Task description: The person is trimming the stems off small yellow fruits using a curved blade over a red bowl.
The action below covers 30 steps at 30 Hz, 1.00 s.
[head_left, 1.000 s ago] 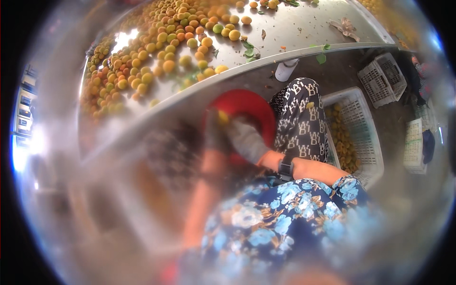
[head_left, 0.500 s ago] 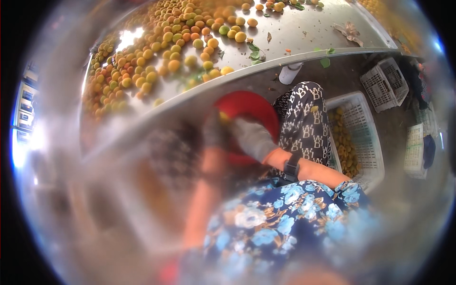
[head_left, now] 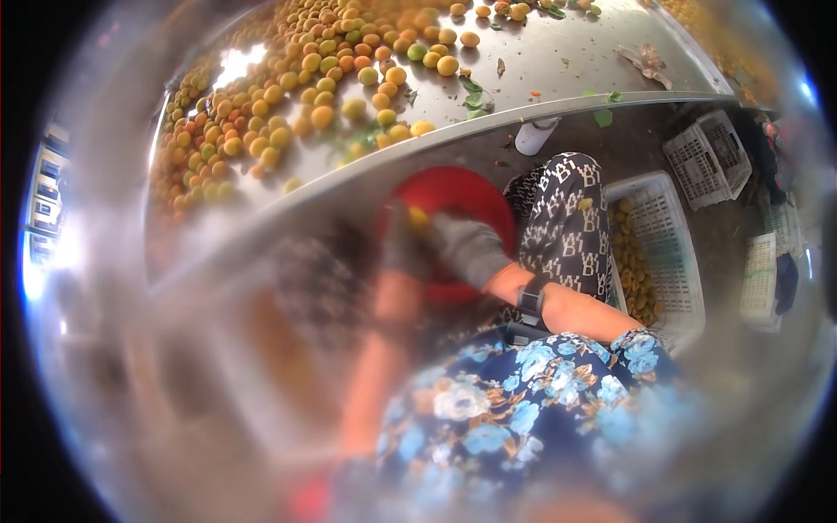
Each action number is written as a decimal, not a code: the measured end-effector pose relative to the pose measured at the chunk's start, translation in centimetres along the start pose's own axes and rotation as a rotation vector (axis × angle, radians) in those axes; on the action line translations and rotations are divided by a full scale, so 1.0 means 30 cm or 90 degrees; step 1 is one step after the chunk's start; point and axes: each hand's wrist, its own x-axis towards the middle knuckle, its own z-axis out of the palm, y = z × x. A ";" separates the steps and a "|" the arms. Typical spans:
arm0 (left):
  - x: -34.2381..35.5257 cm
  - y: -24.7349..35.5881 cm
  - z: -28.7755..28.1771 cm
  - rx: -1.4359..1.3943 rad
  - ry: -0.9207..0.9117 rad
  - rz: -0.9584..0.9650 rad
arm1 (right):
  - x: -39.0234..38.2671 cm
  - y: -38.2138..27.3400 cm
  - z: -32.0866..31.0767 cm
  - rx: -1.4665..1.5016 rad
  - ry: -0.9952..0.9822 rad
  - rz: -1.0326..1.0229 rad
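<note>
Both of my hands wear grey gloves and meet over a red basin (head_left: pixel 475 193) at my lap. A small round yellow fruit (head_left: pixel 418 216) shows between the fingertips. My left hand (head_left: pixel 403 244), smeared by the blurred lens, appears closed around that fruit. From the right, my right hand (head_left: pixel 468 248) reaches in beside it; its fingers are too blurred to tell whether they grip the fruit too. Many round yellow, orange and green fruits (head_left: pixel 279 138) lie on the metal table (head_left: pixel 558 65) in front, mostly at the left.
The table's raised edge (head_left: pixel 514 115) runs just beyond my hands. To my right, a white crate (head_left: pixel 676 253) holds yellowish fruits. Farther off stand a second crate (head_left: pixel 708 159) and a pale crate (head_left: pixel 760 283). A white cylinder (head_left: pixel 534 137) stands under the table edge. Leaves (head_left: pixel 472 91) litter the tabletop.
The yellow fruit between my hands shows a little more plainly. My hands stay over the red basin with only slight movement, and the whole view has shifted slightly.
</note>
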 end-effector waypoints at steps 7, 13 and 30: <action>-0.056 -0.038 0.070 0.045 0.024 0.117 | -0.021 0.023 0.089 0.208 0.125 -0.054; -0.094 -0.034 0.097 0.030 -0.025 0.081 | -0.059 0.001 0.107 0.346 0.175 -0.054; -0.049 0.013 0.051 0.161 0.047 0.105 | -0.060 0.018 0.014 0.097 0.059 -0.013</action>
